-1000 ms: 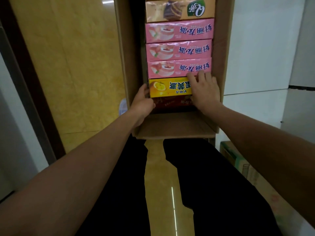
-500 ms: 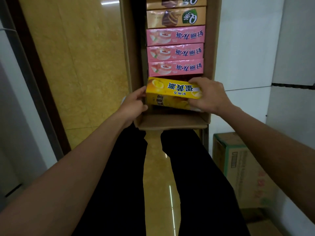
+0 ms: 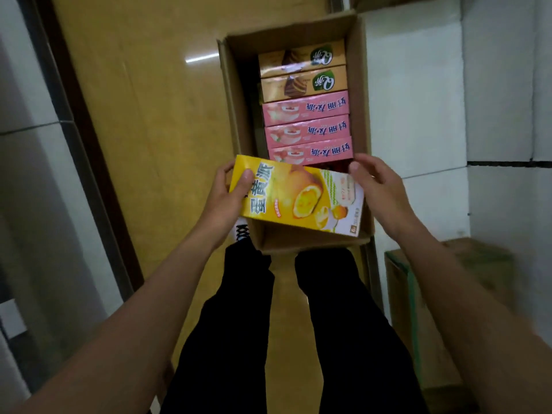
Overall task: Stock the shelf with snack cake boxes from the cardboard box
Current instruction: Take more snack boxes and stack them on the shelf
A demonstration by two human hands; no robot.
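Yellow egg-yolk pie box (image 3: 298,198) mid-frame, above cardboard box (image 3: 233,94) | left hand (image 3: 227,195) clamped on left end | right hand (image 3: 379,186) fingers apart at right end | risk: one-sided grip, could tip and drop

Yellow box (image 3: 298,195), pink boxes (image 3: 307,128)

Your support surface is the floor (image 3: 155,121): glossy yellow-tan tile with a light glare streak. Directly on it sits the open cardboard box (image 3: 231,115), long axis running away from you, its right side against the white wall. A second, closed cardboard carton (image 3: 448,294) with a green band sits on the floor to your right, near the wall. Your shoe (image 3: 242,233) is planted just beside the open box's near left corner.
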